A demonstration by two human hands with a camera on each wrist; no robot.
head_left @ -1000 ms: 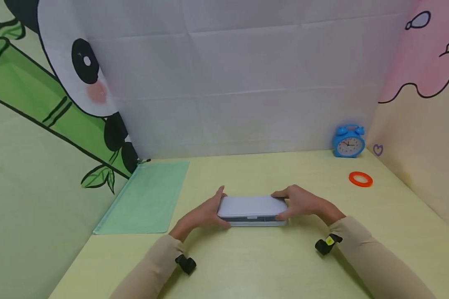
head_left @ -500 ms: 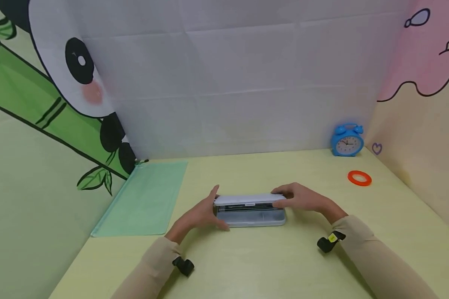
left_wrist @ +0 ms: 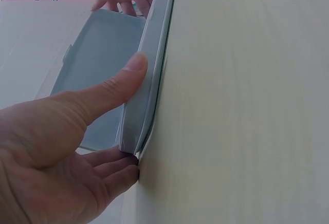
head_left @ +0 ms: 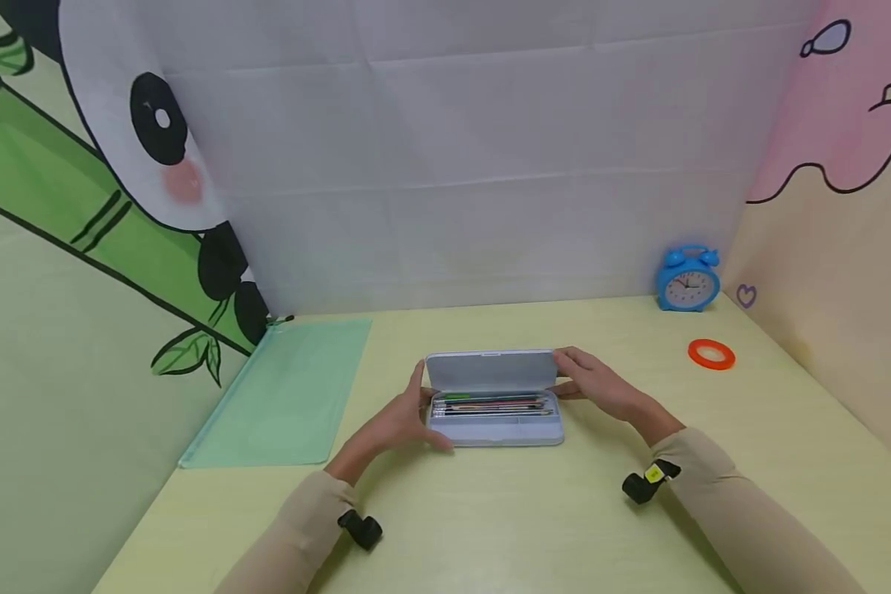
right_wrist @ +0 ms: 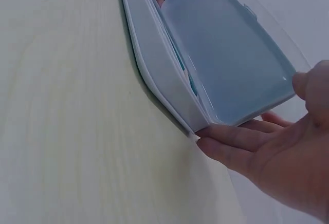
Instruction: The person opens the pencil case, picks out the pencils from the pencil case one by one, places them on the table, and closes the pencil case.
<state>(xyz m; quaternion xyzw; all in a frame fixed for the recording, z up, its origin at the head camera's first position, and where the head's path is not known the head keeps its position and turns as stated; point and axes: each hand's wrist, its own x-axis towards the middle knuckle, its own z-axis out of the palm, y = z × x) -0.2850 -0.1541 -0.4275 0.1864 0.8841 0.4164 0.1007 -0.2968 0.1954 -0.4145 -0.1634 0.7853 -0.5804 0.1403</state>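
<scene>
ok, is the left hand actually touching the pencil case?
Touching. The left wrist view shows it: the left hand has its thumb laid against the outer wall of the pencil case.

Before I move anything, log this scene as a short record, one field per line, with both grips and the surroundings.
case: pale pencil case, flat on the table
lid: open, tilted up along the case's far side
contents: slim pencils or pens, lying lengthwise in the back section
left grip: holds the case's left end
right grip: holds the lid's right end, touching the case's rear right corner
far right: blue alarm clock, with a red-orange ring lying in front
left side: flat green sheet
</scene>
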